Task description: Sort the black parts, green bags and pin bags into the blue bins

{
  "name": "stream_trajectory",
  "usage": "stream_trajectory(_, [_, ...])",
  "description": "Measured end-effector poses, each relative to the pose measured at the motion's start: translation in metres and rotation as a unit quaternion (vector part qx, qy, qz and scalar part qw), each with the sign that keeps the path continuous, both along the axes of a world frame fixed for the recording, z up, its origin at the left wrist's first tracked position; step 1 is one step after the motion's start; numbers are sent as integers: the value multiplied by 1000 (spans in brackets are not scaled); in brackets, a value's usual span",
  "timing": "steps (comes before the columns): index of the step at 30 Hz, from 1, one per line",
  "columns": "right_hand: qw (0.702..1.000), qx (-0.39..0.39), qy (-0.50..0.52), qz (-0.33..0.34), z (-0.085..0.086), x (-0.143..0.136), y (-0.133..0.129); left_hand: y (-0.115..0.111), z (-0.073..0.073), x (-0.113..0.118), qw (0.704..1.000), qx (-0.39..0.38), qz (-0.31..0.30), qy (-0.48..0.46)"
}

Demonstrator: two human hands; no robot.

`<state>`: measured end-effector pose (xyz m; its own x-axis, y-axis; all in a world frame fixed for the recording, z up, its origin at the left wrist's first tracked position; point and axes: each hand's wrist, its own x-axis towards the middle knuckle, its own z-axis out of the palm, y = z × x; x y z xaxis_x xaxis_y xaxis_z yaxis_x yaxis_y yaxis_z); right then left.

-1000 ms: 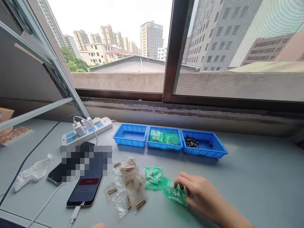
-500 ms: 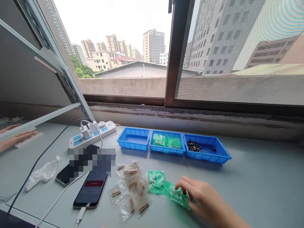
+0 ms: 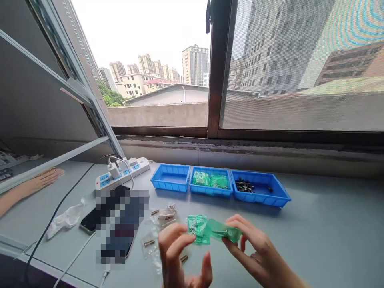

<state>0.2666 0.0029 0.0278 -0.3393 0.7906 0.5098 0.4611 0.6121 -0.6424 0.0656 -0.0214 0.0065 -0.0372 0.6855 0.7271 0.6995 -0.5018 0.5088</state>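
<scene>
My right hand (image 3: 253,248) pinches a small green plastic packet (image 3: 225,232) by its right end, between thumb and fingers. Dark, thin pieces show through the film. My left hand (image 3: 183,256) is raised just left of it, fingers curled and thumb apart, with nothing in it. Behind its fingertips lies a second green packet (image 3: 198,226) with metal screws inside; whether the fingers touch it I cannot tell. Clear bags of brass-coloured screws (image 3: 165,216) lie on the table beyond and beside my left hand, partly hidden by it.
Along the back stand three blue trays: a left tray (image 3: 170,183), a middle tray (image 3: 210,192) with green packets, and a right tray (image 3: 264,198) with black parts. At left are a power strip (image 3: 120,178), phones (image 3: 90,220), cables, crumpled plastic (image 3: 66,218) and another person's hand (image 3: 42,182).
My left hand has come into view over the clear bags. My right hand has lifted the green packet slightly off the table. The other person's hand at far left has moved, and the view has shifted slightly.
</scene>
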Motion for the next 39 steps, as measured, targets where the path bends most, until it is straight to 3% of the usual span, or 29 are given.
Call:
stream_trajectory(3, [998,23,52,-11,1,-4,-3,22,11,10,996,-6,-69,57])
stream_trajectory(7, [995,86,56,-6,0,-5,-3,29,12,12,990,-9,-123,60])
stream_trajectory(12, [976,216,-15,-17,3,1,-2,24,3,7,988,29,-144,43])
stream_trajectory(17, [958,282,-29,-43,4,4,-5,23,7,8,986,56,-139,66])
stream_trajectory(19, [963,266,-14,-37,1,2,-5,24,10,10,987,56,-133,64])
stream_trajectory(22, [986,160,39,-26,0,0,-2,25,13,12,991,58,-107,49])
stream_trajectory(28, [990,-9,74,-118,21,5,41,26,7,10,999,13,-13,-38])
stream_trajectory(33, [974,30,-6,-225,29,1,102,25,-3,9,995,-93,-32,-36])
stream_trajectory(36, [980,21,-81,-181,19,-9,124,26,-6,8,993,-95,-70,-8])
stream_trajectory(39, [983,21,-110,-145,6,-19,129,26,-4,7,992,-85,-97,-2])
